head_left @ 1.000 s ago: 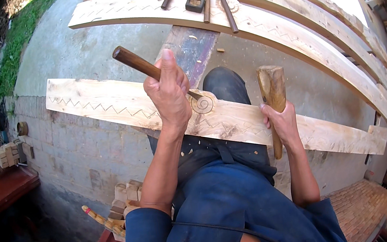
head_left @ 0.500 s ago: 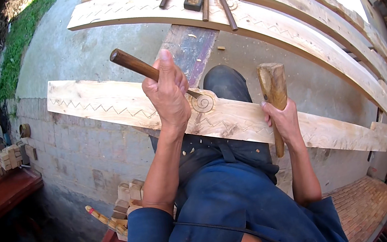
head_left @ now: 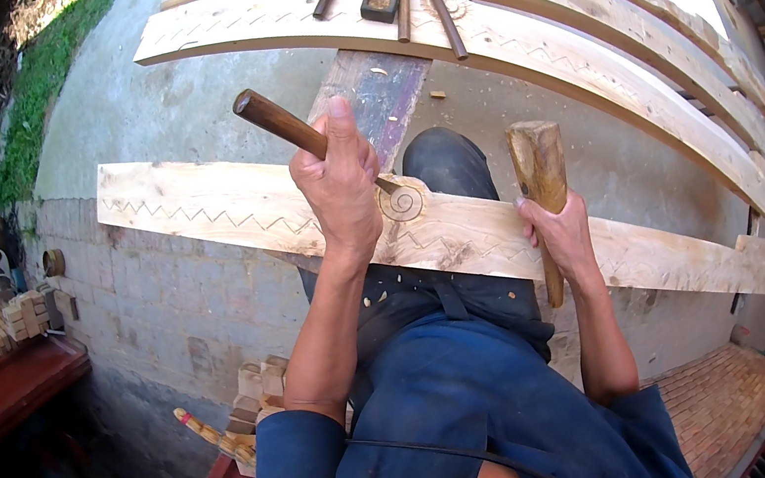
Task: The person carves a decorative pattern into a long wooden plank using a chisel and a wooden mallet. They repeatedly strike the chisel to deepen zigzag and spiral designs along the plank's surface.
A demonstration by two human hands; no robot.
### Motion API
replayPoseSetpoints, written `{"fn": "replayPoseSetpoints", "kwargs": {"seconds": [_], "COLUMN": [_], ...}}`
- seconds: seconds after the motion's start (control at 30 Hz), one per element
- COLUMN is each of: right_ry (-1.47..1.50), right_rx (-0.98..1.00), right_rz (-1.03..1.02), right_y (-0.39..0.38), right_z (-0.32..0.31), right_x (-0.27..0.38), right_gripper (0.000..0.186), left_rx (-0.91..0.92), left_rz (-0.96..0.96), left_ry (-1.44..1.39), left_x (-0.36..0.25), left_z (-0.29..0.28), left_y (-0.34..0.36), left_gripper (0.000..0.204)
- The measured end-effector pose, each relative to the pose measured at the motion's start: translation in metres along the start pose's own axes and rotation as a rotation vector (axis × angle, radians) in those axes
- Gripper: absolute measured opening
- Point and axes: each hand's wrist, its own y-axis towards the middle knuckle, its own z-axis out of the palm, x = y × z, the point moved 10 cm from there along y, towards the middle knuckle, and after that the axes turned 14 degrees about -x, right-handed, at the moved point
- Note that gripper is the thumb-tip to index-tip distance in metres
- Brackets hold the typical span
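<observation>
Gripping a chisel (head_left: 268, 119), the left hand (head_left: 340, 191) curls closed around its handle; the tip reaches a carved spiral (head_left: 406, 203) just right of that hand, on a plank (head_left: 477, 232) passing beneath both hands. The right hand (head_left: 562, 233) wraps a wooden mallet (head_left: 539, 162). Likely light and stiff, the chisel suits a mid-handle hold; the mallet, probably heavier, a narrow-end hold.

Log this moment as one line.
left hand: holds wooden-handled chisel, tip at spiral on board | right hand: grips wooden mallet, head up | other tools: on planks beyond
</observation>
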Motion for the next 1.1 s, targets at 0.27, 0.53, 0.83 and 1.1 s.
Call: {"fn": "replayPoseSetpoints", "kwargs": {"seconds": [0.27, 0.53, 0.83, 1.1], "right_ry": [-0.046, -0.022, -0.111, -0.042], "right_rx": [0.010, 0.016, 0.069, -0.008], "right_rz": [-0.025, -0.012, -0.263, -0.893], "right_y": [0.001, 0.000, -0.004, -0.039], "right_z": [-0.001, -0.001, 0.007, -0.002], "right_x": [0.003, 0.006, 0.058, 0.228], "right_gripper": [0.021, 0.021, 0.033, 0.052], "left_rx": [-0.037, -0.178, 0.028, 0.106], "left_rz": [-0.009, 0.000, 0.153, 0.238], "left_ry": [0.084, -0.032, 0.206, 0.312], "left_x": [0.000, -0.004, -0.007, -0.003], "left_z": [0.007, -0.020, 0.013, 0.020], "left_y": [0.000, -0.004, -0.020, -0.033], "left_gripper": [0.043, 0.052, 0.050, 0.051]}}
